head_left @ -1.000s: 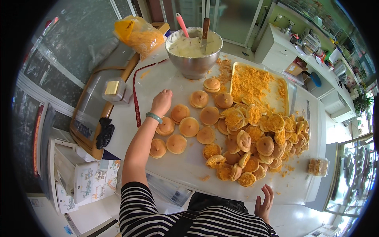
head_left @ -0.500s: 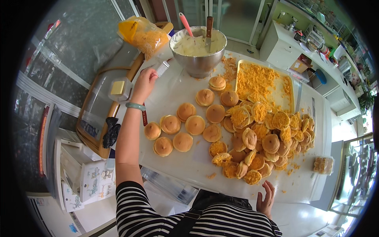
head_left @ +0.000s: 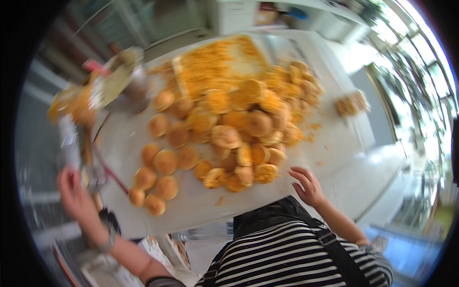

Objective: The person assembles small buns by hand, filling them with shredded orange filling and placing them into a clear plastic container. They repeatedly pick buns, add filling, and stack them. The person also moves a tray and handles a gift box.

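Note:
At the left, my left hand [head_left: 74,193] is closed, fingers pinched at the end of a whitish strip [head_left: 69,143] that is smeared by motion. My right hand [head_left: 308,186] hovers at the table's near side with its fingers apart, holding nothing. Close to it lies a heap of small round cakes [head_left: 258,123], many coated with orange-yellow floss. Plain browned cake sandwiches [head_left: 166,161] spread to the left of the heap. Behind them, a shallow tray [head_left: 178,71] holds more of the floss.
A metal bowl [head_left: 139,86] of pale cream, with a pink-handled tool [head_left: 97,67] in it, stands at the far left beside a bag of floss [head_left: 79,103]. A thin red strip [head_left: 112,170] lies near the table's left edge. A clear box [head_left: 353,103] sits at the right.
The view has swung to the right and blurred. My left hand, still closed, now appears farther left and lower. My right hand shows more fully, with its fingers spread.

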{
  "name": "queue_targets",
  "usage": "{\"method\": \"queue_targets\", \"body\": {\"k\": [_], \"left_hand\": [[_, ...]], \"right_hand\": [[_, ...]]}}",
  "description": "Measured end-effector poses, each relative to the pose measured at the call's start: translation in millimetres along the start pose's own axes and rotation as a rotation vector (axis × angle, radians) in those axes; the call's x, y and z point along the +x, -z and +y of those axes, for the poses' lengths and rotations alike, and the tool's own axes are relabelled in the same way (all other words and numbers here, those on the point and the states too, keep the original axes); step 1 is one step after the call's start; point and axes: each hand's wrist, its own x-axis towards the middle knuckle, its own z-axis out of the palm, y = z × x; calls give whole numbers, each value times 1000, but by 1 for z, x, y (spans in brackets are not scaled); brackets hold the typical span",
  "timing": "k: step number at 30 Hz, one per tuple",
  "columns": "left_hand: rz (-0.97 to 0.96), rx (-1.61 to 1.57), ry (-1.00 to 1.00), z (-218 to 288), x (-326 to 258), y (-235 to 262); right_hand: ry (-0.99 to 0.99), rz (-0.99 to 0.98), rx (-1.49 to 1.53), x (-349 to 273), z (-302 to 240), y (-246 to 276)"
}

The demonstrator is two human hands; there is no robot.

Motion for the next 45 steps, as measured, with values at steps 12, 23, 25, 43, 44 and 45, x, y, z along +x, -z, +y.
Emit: {"method": "queue_targets", "body": {"k": [12,23,25,43,44,45], "left_hand": [[-267,-39,-643,270,-72,-11],[-637,-251,-740,510,-149,-115],[-698,-303,-775,546,-169,-142],[-1030,-363,-912,633,-333,-432],[-1092,-326,-900,634,-330,-434],[-970,-388,-846,633,-326,-431]], "right_hand": [[-950,792,1174,-17,268,122],[-1207,774,1176,164,384,178],[-1168,749,1180,195,387,178],[-362,195,718,65,342,275],[-351,151,692,64,334,269],[-332,95,690,58,323,257]]}}
